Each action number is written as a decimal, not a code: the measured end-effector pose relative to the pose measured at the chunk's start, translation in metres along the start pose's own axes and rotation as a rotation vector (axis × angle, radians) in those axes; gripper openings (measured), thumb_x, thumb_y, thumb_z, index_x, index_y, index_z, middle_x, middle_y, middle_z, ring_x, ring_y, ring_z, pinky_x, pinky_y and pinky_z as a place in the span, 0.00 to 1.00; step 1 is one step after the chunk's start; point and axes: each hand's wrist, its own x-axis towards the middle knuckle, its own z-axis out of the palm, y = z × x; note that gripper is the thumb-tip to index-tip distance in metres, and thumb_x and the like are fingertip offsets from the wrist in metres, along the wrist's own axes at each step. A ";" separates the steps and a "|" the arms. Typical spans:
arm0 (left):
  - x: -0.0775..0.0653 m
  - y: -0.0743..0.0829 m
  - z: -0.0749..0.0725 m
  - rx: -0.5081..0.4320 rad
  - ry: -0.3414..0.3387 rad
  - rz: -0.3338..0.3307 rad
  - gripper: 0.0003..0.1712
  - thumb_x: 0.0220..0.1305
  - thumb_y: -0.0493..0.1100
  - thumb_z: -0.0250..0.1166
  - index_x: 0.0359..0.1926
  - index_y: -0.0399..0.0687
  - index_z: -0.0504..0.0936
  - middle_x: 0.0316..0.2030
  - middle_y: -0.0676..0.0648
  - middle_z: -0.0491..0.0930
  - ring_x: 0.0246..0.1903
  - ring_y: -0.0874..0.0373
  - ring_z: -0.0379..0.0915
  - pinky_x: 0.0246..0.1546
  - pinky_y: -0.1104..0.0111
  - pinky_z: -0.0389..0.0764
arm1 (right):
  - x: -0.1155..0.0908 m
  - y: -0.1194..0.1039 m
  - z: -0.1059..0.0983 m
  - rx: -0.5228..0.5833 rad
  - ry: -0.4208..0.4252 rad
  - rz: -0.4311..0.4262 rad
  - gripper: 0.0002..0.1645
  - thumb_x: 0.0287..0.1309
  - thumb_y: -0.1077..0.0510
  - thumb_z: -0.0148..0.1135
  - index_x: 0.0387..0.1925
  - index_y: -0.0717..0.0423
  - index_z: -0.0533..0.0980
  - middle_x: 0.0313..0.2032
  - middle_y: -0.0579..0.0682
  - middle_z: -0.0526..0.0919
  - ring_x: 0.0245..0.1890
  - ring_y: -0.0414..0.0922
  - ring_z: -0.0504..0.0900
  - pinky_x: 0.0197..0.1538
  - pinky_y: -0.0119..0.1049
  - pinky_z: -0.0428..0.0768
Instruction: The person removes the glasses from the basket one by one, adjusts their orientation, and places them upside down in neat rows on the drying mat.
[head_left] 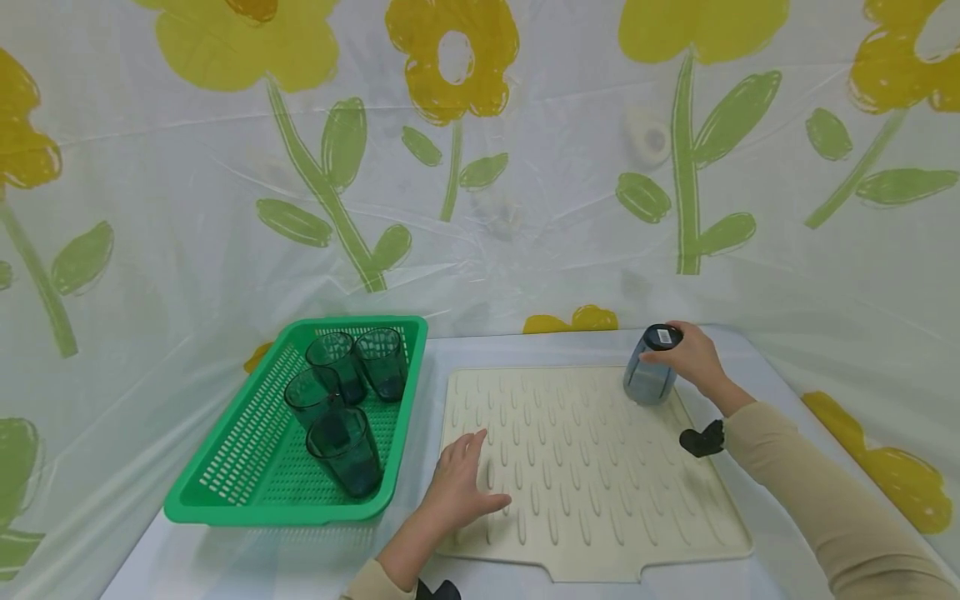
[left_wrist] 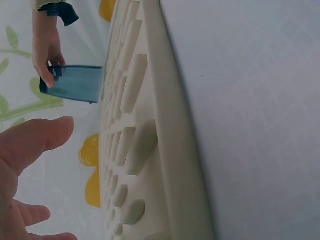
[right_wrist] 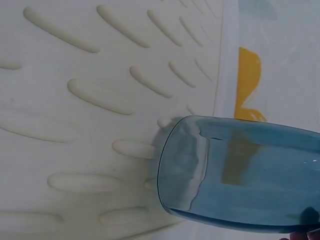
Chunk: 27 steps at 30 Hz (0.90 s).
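A blue-tinted drinking glass (head_left: 648,373) stands upside down at the far right corner of the cream ribbed drying mat (head_left: 570,467). My right hand (head_left: 693,357) grips it near its base, which faces up and bears a small white label. In the right wrist view the glass (right_wrist: 240,175) has its rim at the mat; whether it fully rests there I cannot tell. My left hand (head_left: 459,483) hovers over the mat's near left part, fingers spread and holding nothing. In the left wrist view its thumb (left_wrist: 45,137) points toward the mat's edge.
Left of the mat sits a green plastic basket (head_left: 251,514) with several dark teal glasses (head_left: 345,450) inside. A white cloth covers the table (head_left: 495,350). Behind it hangs a flower-printed sheet (head_left: 555,208).
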 end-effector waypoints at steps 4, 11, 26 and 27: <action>0.000 -0.001 0.000 0.011 -0.005 0.009 0.54 0.43 0.53 0.73 0.66 0.39 0.56 0.62 0.34 0.57 0.62 0.36 0.51 0.58 0.45 0.61 | 0.001 0.003 0.001 0.007 0.002 0.007 0.52 0.47 0.47 0.68 0.63 0.73 0.54 0.59 0.73 0.60 0.57 0.67 0.62 0.54 0.59 0.67; 0.001 0.000 -0.001 0.041 -0.015 0.020 0.54 0.43 0.53 0.73 0.67 0.40 0.56 0.62 0.34 0.57 0.62 0.36 0.50 0.59 0.46 0.60 | 0.003 0.008 0.005 -0.011 0.000 0.017 0.52 0.47 0.46 0.68 0.63 0.74 0.54 0.58 0.73 0.61 0.57 0.67 0.62 0.55 0.59 0.66; 0.006 0.007 -0.019 0.097 0.008 0.055 0.52 0.44 0.52 0.73 0.66 0.39 0.56 0.62 0.33 0.57 0.62 0.36 0.51 0.58 0.45 0.61 | 0.000 0.005 0.007 -0.107 0.003 0.012 0.52 0.53 0.48 0.63 0.64 0.78 0.48 0.58 0.78 0.56 0.57 0.70 0.58 0.57 0.62 0.60; 0.007 0.008 -0.020 0.096 0.012 0.056 0.52 0.44 0.52 0.73 0.66 0.39 0.57 0.62 0.33 0.57 0.62 0.36 0.51 0.58 0.45 0.61 | -0.001 0.004 0.007 -0.125 0.005 0.007 0.52 0.53 0.49 0.63 0.63 0.79 0.48 0.58 0.79 0.56 0.57 0.71 0.58 0.57 0.63 0.59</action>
